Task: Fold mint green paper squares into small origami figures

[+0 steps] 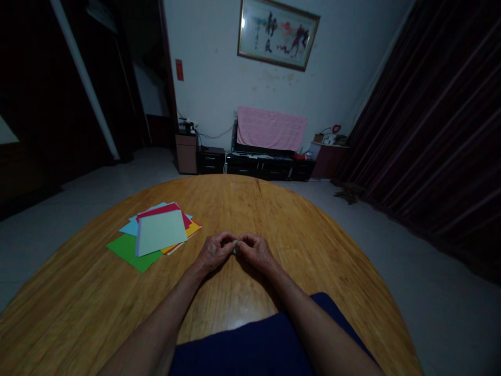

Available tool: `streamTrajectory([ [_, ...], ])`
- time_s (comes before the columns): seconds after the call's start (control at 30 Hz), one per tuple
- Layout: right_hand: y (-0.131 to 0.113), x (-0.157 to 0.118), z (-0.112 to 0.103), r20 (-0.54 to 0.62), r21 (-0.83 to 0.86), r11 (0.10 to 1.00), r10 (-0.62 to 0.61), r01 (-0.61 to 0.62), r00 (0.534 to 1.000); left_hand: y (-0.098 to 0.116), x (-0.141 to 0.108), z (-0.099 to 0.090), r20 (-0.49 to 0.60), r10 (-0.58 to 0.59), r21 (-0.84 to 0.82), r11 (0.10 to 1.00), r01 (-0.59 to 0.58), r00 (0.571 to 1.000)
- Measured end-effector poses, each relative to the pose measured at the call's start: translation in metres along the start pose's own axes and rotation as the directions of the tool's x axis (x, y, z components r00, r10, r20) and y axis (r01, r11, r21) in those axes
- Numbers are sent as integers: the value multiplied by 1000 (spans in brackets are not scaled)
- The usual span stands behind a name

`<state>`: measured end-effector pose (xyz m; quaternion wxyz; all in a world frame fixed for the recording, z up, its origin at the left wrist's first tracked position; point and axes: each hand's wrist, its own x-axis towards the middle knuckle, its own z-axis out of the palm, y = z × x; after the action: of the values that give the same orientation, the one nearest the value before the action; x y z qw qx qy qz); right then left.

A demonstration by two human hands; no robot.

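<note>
A small pale green piece of folded paper (235, 247) is pinched between my two hands, just above the table. My left hand (214, 252) closes on it from the left, thumb and fingers together. From the other side my right hand (256, 253) grips it the same way, the fingertips of both hands almost meeting. Most of the paper is hidden behind the fingers, so its shape cannot be made out. To the left of my hands lies a loose stack of coloured paper sheets, with a pale green sheet (162, 233) on top.
The round wooden table (313, 245) carries the stack, where a green sheet (135, 251) and a red sheet (160, 209) stick out. Beyond the table's far edge stands a low black cabinet (258, 166), with a pink cloth (270, 129) above it. A dark curtain (430, 115) hangs at right.
</note>
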<state>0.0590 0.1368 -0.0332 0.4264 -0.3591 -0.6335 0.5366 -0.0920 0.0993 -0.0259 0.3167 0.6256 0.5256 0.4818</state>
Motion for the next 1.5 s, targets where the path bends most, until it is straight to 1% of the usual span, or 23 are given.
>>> streamTrajectory([
  [0.1, 4, 1, 2, -6, 21, 1000, -6, 6, 1000, 2, 0, -1, -11, 66, 63, 996, -65, 998],
  [0.2, 3, 1, 3, -12, 53, 998, 18, -17, 1000, 3, 0, 1, -26, 127, 118, 985, -124, 991],
  [0.33, 0, 2, 3, -52, 36, 998, 51, -49, 997, 3, 0, 7, -60, 149, 232, 964, -132, 987],
  [0.47, 2, 4, 2, -122, -57, 998, 5, -13, 993, 1, 1, 11, -75, 172, 342, 930, -137, 982],
  [0.63, -1, 3, 2, -129, -189, 982, -45, 20, 991, 4, 0, 10, -48, 157, 432, 894, -121, 986],
  [0.77, -4, 1, 1, -113, -300, 952, -104, 66, 988, 8, -1, 8, -48, 156, 463, 879, -117, 987],
  [0.87, -4, 1, 1, -98, -316, 945, -122, 85, 988, 10, -1, 7, -83, 131, 447, 891, -81, 988],
  [1.03, -5, 0, 1, -104, -329, 939, -141, 100, 985, 9, 0, 9, -156, 55, 355, 935, 4, 986],
  [1.27, -10, -1, 0, -114, -297, 951, -122, 83, 986, 2, 2, 9, -207, 8, 258, 965, 47, 978],
  [1.37, -13, -1, 1, -147, -251, 966, -99, 60, 984, 1, 2, 8, -242, -41, 189, 978, 88, 969],
  [1.5, -19, -2, 4, -216, -116, 993, -26, 1, 976, 1, 3, 9, -278, -123, 68, 987, 147, 953],
])
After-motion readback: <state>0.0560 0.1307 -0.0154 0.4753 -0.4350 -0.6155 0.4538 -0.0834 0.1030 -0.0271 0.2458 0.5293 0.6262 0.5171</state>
